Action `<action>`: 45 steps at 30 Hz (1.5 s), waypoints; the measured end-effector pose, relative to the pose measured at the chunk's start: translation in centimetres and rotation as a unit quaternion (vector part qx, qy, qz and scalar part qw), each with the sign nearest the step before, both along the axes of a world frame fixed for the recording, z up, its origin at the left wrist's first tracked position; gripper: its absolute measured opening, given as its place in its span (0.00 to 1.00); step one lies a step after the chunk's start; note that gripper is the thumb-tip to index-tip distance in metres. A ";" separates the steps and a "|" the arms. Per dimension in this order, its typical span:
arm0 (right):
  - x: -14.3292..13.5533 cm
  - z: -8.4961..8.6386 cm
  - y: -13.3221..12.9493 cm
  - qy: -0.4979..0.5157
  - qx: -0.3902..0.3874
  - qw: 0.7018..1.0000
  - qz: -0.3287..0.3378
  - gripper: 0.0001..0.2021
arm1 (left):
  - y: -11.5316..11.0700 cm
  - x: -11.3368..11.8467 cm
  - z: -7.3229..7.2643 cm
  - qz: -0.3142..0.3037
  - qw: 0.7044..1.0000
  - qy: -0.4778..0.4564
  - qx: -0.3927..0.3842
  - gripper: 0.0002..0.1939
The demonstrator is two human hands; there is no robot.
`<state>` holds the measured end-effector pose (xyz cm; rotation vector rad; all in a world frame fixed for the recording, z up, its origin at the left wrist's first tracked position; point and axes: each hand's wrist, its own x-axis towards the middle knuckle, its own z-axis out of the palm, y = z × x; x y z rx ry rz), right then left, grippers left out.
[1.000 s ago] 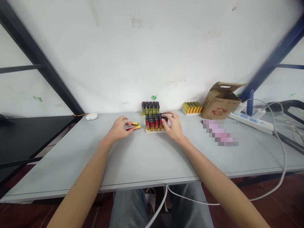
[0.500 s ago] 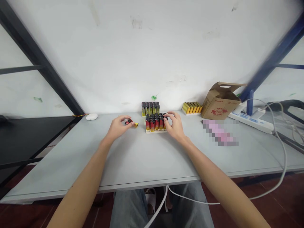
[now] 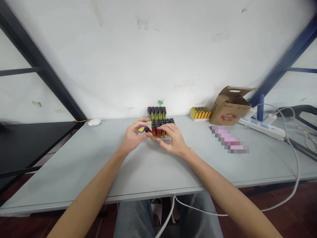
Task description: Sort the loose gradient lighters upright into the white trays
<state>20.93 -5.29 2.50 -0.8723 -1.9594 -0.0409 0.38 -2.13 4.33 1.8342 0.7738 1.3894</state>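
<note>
Between the thumb and fingers of my left hand [image 3: 135,135] is a tilted lighter [image 3: 149,131] with a black top and a red-to-yellow body. My right hand [image 3: 173,138] hovers at the front of a block of upright red-and-yellow lighters [image 3: 154,127], thumb and fingers apart, close to the held lighter's lower end. Whether it touches that end I cannot tell. This block stands in a white tray, partly hidden by my right hand. Another lighter [image 3: 141,130], its yellow end showing, lies on the table behind my left hand.
Behind the block, against the wall, stand yellow-green lighters [image 3: 157,113] with black tops. Yellow cylinders [image 3: 200,112] in a white tray, an open cardboard box [image 3: 229,107] and a power strip [image 3: 264,127] are to the right. A white case [image 3: 94,122] sits at left.
My left hand has moved right, bringing a lighter to the front left of the block. My right hand has come left from the block's right edge to its front.
</note>
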 end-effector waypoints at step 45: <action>3.0 1.9 1.9 0.537 -0.513 0.602 0.293 0.20 | 2.5 -1.1 -2.3 0.197 0.978 0.006 -0.065 0.23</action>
